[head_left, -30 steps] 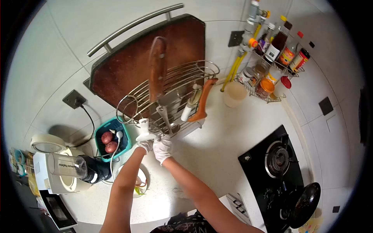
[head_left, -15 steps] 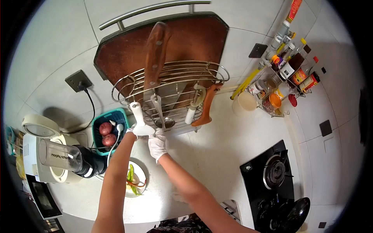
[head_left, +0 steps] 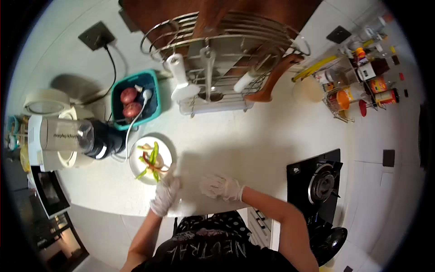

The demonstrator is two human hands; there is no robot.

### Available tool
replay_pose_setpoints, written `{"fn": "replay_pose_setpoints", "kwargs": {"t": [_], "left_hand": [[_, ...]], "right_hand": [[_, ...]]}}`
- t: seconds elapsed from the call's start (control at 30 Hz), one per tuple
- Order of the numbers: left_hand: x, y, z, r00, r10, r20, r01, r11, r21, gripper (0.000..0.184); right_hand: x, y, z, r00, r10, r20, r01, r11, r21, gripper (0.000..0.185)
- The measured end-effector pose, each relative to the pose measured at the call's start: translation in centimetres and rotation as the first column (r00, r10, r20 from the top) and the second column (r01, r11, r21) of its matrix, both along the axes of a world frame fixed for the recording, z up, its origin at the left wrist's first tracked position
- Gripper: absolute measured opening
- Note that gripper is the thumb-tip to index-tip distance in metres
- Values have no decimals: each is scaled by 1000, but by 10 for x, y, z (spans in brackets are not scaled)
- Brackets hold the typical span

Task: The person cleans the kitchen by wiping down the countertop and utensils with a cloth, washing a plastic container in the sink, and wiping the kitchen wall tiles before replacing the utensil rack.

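My left hand, in a white glove, is over the counter by the lower right rim of a white plate. One finger points up along the rim; whether it touches is unclear, and I see nothing held. On the plate lie green chillies, a red chilli and small pale pieces that look like garlic. My right hand, also gloved, is palm down over the counter to the right, its fingers loosely stretched leftward and holding nothing visible.
A wire rack holds hanging utensils, including a white-handled one and a ladle. A teal basket contains onions. The blender stands left, a black gas hob right, and a bottle shelf at the back right.
Both hands have come back from the rack to the counter's near side, the left beside the plate, the right further right. My view has tilted down. The white-handled utensil hangs on the rack.
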State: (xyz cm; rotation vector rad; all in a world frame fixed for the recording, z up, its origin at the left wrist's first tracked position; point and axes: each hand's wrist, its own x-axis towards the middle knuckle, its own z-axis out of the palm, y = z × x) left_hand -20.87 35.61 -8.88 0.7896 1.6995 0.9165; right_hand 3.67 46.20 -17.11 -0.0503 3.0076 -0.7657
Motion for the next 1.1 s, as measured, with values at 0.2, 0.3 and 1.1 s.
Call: {"fn": "replay_pose_setpoints", "kwargs": {"t": [0.2,0.3,1.1], "left_hand": [[29,-114,3,899,233,370,-179,968,-175,53],[22,-128,16,896,296,333,-265,955,-135,60],[80,-14,31,967,-124,221,141,988,-62,40]], "right_hand": [[-8,-23,-21,995,-91,32,93,824,-558,37],[-24,34,-51,812,-574,104,549,691,-469,37],[232,29,38,-146,-915,-375,988,-115,-104,32]]}}
